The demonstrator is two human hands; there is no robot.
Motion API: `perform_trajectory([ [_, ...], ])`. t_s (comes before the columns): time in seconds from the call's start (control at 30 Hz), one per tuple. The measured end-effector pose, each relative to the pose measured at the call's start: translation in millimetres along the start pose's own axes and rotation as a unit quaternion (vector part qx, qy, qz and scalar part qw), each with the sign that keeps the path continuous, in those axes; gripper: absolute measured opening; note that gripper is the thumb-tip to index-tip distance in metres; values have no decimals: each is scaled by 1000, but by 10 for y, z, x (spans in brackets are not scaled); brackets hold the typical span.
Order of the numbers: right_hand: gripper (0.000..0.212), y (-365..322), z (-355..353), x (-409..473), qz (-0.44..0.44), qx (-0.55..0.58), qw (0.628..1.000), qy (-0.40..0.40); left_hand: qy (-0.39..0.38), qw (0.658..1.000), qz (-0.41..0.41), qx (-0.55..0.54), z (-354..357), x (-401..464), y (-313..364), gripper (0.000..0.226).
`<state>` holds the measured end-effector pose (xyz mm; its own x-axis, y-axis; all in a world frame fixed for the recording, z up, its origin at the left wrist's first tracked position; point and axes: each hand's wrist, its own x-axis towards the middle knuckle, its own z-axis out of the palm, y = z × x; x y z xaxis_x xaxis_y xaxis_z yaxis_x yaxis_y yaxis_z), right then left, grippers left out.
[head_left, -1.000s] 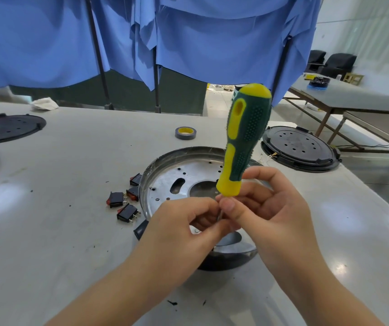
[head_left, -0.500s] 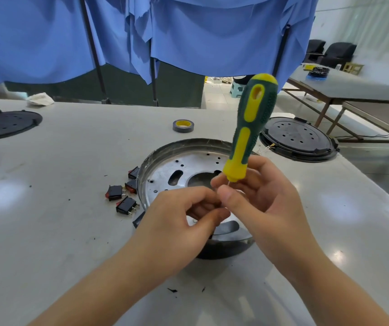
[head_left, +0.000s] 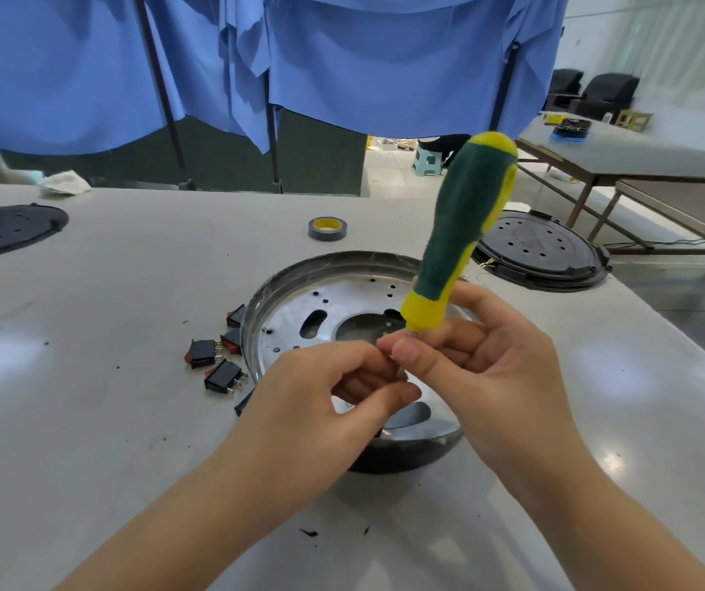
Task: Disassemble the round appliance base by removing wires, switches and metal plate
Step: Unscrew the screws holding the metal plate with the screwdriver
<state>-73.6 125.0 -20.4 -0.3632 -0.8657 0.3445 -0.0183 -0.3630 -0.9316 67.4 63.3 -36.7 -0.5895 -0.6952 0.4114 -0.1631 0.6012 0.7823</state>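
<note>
At frame centre both hands, left (head_left: 333,403) and right (head_left: 470,360), pinch the near-upright screwdriver (head_left: 461,232) shaft, handle up, directly above the base (head_left: 282,292) on the tabletop (head_left: 107,292).

Screwdriver (head_left: 461,232) green-yellow; switches (head_left: 214,360) black-red; tape roll (head_left: 327,228) grey, yellow core; curtain (head_left: 342,57) blue.
</note>
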Motion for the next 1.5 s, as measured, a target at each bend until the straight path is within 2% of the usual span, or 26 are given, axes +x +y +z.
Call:
perform_trajectory([
  [0.2, 40, 15, 0, -11, -19, -13, 999, -33, -31, 999, 7, -2, -13, -9, -46, 14],
  [0.43, 41, 40, -26, -16, -29, -25, 997, -65, -13, 1000, 14, 8, -4, -8, -54, 9],
  [0.57, 33, 17, -24, -36, -32, -21, 996, -79, 0, 1000, 17, -2, 3, -2, -41, 5],
  [0.8, 22, 11, -1, -22, -32, -30, 999, -26, -2, 1000, 10, 6, 29, -22, -40, 8],
  [1.13, 34, 28, 0, 2, -27, -17, 999, 16, 16, 1000, -5, 6, 48, -15, -39, 11],
  [1.4, 37, 17, -14, 9, -16, -7, 1000, 7, 39, 998, -42, -8, 69, 6, -11, 27],
  [1.5, 32, 14, -16, -1, -18, -13, 1000, -7, 17, 998, -49, -23, 40, 20, -25, 16],
])
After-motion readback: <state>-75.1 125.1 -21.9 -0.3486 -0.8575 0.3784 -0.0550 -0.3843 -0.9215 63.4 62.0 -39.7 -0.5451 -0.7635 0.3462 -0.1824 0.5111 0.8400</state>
